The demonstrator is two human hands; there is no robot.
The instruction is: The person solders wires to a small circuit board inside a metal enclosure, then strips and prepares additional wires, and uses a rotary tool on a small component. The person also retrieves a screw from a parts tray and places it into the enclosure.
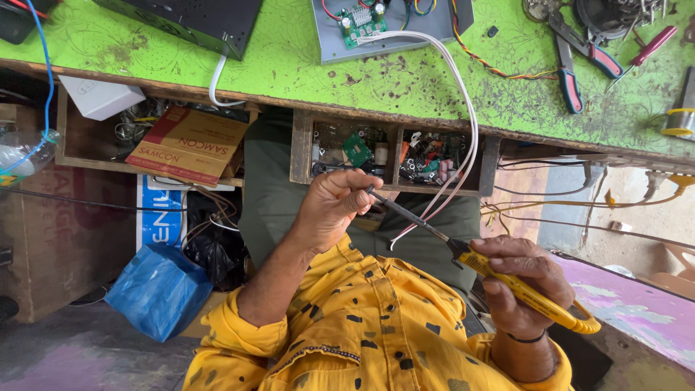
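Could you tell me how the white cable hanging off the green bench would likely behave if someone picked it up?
The white cable would probably be floppy: it droops in a loose loop off the green bench. It looks thin, so likely light. Its far end reaches the circuit board, so pulling it might drag on that.

yellow-handled soldering iron (pixel 507 279), dark shaft, tilted diagonally

Both arms are bending at the elbows and coming up in front of the chest, with yellow sleeves pushed back from the wrists. The left hand (pixel 331 208) is curling, its palm facing the body, and its fingertips (pixel 364 192) are pinching the thin end of the iron (pixel 463 253). The right hand (pixel 523 281) (a dark band is sitting on its wrist) is wrapping around the iron's handle, thumb lying along the top.
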